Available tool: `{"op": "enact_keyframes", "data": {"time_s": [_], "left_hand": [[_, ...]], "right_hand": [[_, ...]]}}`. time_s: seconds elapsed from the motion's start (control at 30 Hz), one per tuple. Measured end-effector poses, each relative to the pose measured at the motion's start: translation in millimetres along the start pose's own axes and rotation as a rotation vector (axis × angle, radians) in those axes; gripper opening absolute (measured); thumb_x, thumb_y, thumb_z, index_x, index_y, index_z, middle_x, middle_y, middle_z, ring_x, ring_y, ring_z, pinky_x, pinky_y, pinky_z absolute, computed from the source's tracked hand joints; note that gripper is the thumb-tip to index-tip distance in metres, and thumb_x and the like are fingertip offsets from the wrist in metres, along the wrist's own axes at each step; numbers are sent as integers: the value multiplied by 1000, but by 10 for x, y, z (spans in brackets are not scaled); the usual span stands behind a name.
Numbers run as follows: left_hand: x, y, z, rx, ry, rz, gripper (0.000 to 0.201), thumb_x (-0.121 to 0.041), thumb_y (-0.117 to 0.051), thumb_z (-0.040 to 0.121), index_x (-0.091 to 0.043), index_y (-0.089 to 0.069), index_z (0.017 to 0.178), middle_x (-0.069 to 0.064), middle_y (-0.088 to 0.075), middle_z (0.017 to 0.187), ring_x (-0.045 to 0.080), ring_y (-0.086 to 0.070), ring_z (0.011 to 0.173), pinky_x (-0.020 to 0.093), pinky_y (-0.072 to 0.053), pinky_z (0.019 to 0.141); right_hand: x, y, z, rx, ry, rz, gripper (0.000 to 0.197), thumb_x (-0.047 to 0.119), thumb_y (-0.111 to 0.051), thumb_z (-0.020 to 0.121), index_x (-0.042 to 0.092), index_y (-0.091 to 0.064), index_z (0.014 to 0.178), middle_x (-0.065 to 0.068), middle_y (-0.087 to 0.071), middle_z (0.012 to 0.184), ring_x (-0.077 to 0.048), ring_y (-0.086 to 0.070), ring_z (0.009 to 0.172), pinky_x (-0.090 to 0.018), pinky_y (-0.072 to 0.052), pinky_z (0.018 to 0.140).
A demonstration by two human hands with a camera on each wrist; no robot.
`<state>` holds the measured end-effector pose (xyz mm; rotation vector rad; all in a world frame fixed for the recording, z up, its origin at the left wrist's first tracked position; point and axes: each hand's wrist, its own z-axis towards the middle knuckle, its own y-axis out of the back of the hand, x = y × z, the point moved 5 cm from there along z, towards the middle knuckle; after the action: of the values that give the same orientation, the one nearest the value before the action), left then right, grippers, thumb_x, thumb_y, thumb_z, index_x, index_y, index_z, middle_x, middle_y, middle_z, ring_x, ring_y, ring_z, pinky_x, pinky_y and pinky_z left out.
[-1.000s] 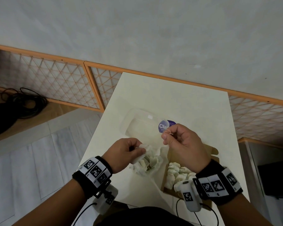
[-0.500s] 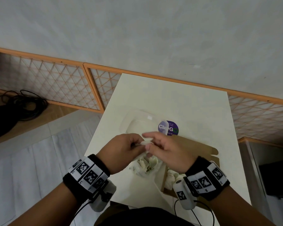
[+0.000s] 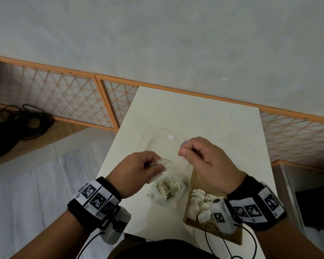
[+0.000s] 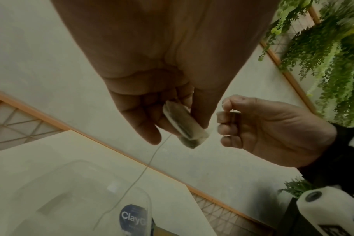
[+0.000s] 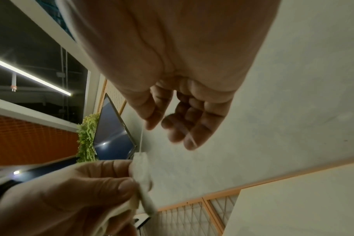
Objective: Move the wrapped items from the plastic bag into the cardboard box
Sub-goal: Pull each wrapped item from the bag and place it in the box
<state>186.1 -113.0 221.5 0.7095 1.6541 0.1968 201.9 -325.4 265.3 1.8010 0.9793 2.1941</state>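
Observation:
My left hand [image 3: 154, 164] grips one white wrapped item [image 3: 165, 163], a tea-bag-like pouch, above the clear plastic bag [image 3: 155, 198], which holds several more. The left wrist view shows the pouch [image 4: 184, 126] pinched between thumb and fingers, a thin string [image 4: 152, 159] trailing down. My right hand [image 3: 185, 151], fingers curled, pinches a thin string [image 5: 141, 140] that runs to the pouch [image 5: 141, 174]. It hovers a little right of the left hand. The cardboard box [image 3: 193, 222] lies under my right wrist with several wrapped items [image 3: 196, 200] inside.
A clear plastic tub [image 3: 160, 144] with a blue round sticker [image 4: 133, 218] lies on the cream table [image 3: 223, 137] just beyond my hands. The table's left edge drops to the floor, where black cables [image 3: 26, 122] lie. A lattice-panelled wall stands behind.
Half a second ago my right hand met the left at the pouch; it has now drawn back up and to the right, pinching the string. The left hand stays put with the pouch.

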Motion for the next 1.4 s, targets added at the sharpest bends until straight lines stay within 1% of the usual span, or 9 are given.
{"op": "enact_keyframes", "data": {"time_s": [0.13,0.2,0.37,0.47,0.63,0.8,1.0,1.23,1.4], "left_hand": [[-130,-48,-8,-19,-57,-258,48,-20,-76,93,-34,-57,134,7,-70,83,19,-67,69,30,-59,71],[-191,-35,-5,-41,-55,-356,51,-18,-82,87,-29,-59,131,13,-72,83,17,-66,66,28,-58,68],[-353,-20,-27,-65,-99,-533,24,-21,-84,78,-13,-73,98,13,-73,71,22,-64,63,30,-55,63],[-482,-71,-42,-40,-165,-601,16,-20,-82,80,-11,-73,90,27,-69,73,30,-62,65,37,-53,66],[-534,-179,-21,-14,-195,-630,20,-16,-79,89,-11,-66,103,29,-71,81,39,-61,65,47,-52,69],[-469,-218,2,-82,-121,-613,42,-19,-79,89,-23,-58,125,20,-72,76,26,-63,66,43,-53,73],[-449,-244,-27,-43,-144,-547,24,-14,-75,93,-21,-74,116,20,-75,87,40,-69,75,48,-58,75],[-479,-180,-93,-174,-226,-541,49,-25,-78,87,-29,-61,132,11,-75,81,39,-68,76,46,-57,79],[-438,-153,-41,-177,-191,-546,34,-23,-78,88,-23,-71,121,6,-75,80,25,-68,67,34,-57,70]], "right_hand": [[104,46,-20,-32,-106,222,19,23,-48,109,20,-61,95,5,-77,108,-15,-72,97,-39,-62,81],[145,70,-30,-48,-134,265,20,23,-45,110,16,-57,96,4,-79,104,-18,-74,96,-42,-64,78],[194,124,-76,-97,-179,280,19,23,-46,109,14,-58,99,1,-80,96,-20,-76,84,-43,-65,76],[235,146,-117,-129,-219,355,20,22,-47,109,7,-58,101,-5,-80,95,-19,-78,79,-36,-65,72],[260,181,-162,-168,-255,444,20,20,-46,110,7,-58,102,-11,-79,95,-29,-79,81,-45,-66,75],[280,207,-201,-170,-232,469,23,23,-44,110,6,-59,104,-16,-77,99,-31,-78,92,-49,-64,80],[318,180,-199,-148,-220,455,22,21,-45,110,7,-59,102,-15,-77,100,-44,-73,91,-52,-64,82],[303,145,-177,-144,-237,425,23,24,-47,109,6,-61,104,-9,-79,100,-26,-78,88,-47,-65,80],[342,99,-190,-130,-207,437,23,23,-47,109,6,-62,105,-7,-79,103,-20,-78,96,-38,-64,83]]}}
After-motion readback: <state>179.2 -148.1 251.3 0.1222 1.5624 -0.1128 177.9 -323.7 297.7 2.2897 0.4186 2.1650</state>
